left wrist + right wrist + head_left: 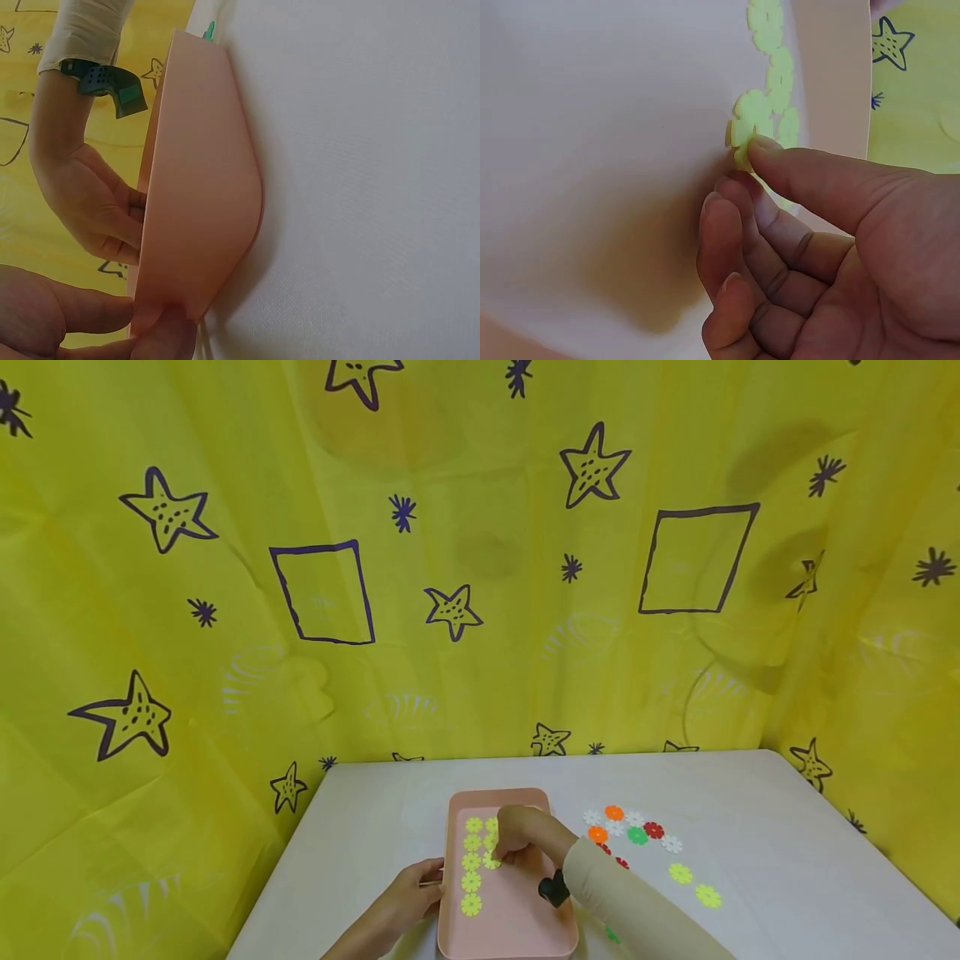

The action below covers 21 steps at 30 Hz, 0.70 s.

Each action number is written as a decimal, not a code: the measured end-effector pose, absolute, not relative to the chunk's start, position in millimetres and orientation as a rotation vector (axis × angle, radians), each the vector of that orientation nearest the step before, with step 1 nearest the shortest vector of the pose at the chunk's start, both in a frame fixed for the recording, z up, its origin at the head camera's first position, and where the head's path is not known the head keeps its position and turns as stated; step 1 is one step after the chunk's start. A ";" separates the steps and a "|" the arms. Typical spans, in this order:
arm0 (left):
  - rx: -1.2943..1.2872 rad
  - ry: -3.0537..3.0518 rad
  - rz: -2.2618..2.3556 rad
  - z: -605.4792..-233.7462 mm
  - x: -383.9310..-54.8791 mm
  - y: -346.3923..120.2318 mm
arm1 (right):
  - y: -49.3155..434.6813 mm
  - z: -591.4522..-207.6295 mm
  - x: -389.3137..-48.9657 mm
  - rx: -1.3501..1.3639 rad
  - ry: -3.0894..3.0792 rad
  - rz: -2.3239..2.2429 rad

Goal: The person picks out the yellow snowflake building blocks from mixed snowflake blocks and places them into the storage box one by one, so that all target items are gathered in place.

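Observation:
A pink tray [517,928] lies lengthwise on the table, with yellow flower-shaped plastic pieces [471,862] in a column along its left side and a second, shorter column beside it. My left hand [415,892] grips the tray's left wall, thumb and fingers at its edge in the left wrist view. Inside the tray, my right hand [519,830] pinches a yellow flower piece [751,120] between thumb and forefinger, at the near end of the second column. The other right fingers are curled below it. My right hand and forearm hide part of the tray.
To the tray's right lie loose flower pieces: white [671,844], orange [614,812], red [654,831], green [637,836] and two yellow [707,896]. The right sleeve [633,902] covers some of that area. A yellow patterned curtain [480,693] hangs behind the white table [360,827].

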<state>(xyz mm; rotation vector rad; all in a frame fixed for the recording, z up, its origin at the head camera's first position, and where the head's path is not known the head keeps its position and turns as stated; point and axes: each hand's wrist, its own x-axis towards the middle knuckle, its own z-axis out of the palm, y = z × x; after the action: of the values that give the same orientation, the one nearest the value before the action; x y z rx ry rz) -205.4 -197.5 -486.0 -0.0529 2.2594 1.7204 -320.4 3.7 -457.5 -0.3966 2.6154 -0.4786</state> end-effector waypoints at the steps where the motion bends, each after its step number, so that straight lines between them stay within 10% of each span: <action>1: -0.053 2.261 1.720 -485.9 -205.2 -197.4 | 3.5 -458.1 -320.0 -0.394 2.624 -0.478; 21: -0.063 2.269 1.722 -488.2 -205.5 -197.3 | 50.4 -434.1 -332.5 -0.681 2.554 -0.702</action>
<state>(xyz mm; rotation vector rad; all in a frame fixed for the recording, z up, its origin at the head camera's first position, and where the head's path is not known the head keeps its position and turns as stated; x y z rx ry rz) -205.5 -197.3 -488.2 -0.0627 2.2687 1.7220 -332.5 50.4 -434.1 -0.6806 2.5545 -0.7023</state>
